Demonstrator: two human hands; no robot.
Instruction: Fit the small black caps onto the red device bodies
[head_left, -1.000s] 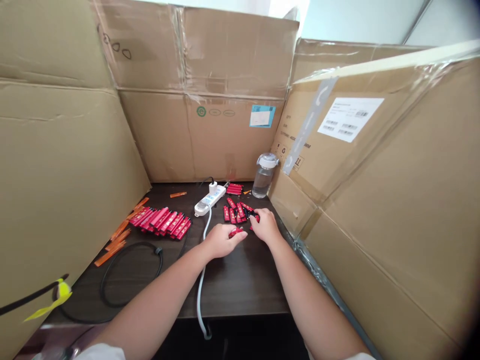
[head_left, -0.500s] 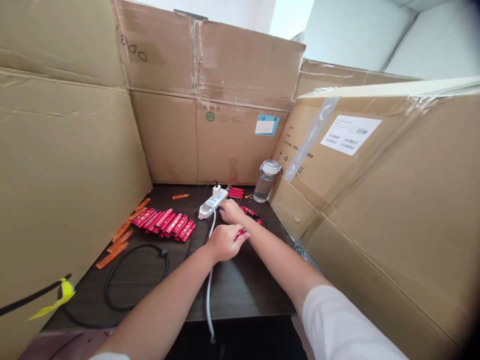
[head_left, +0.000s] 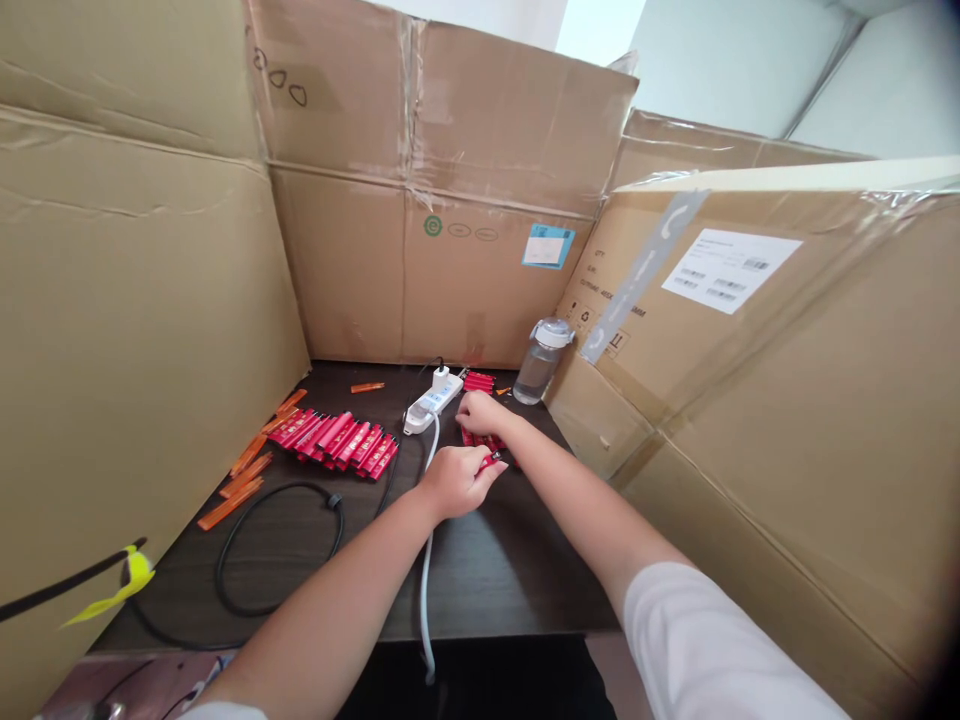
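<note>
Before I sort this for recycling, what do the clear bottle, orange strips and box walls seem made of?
The bottle is see-through and glossy: plastic or glass, the look cannot settle which. The orange strips look like smooth, shiny plastic, though they are small here. The box walls are matt brown cardboard, with creased flaps and shiny tape on the seams.

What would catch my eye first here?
Bright red oblong packets lined up in a tight row on the dark tabletop stand out first, with orange strips to their left. Tall brown cardboard panels wall in the tabletop. At the centre, a bare left hand pinches a small red piece below the right hand.
</note>
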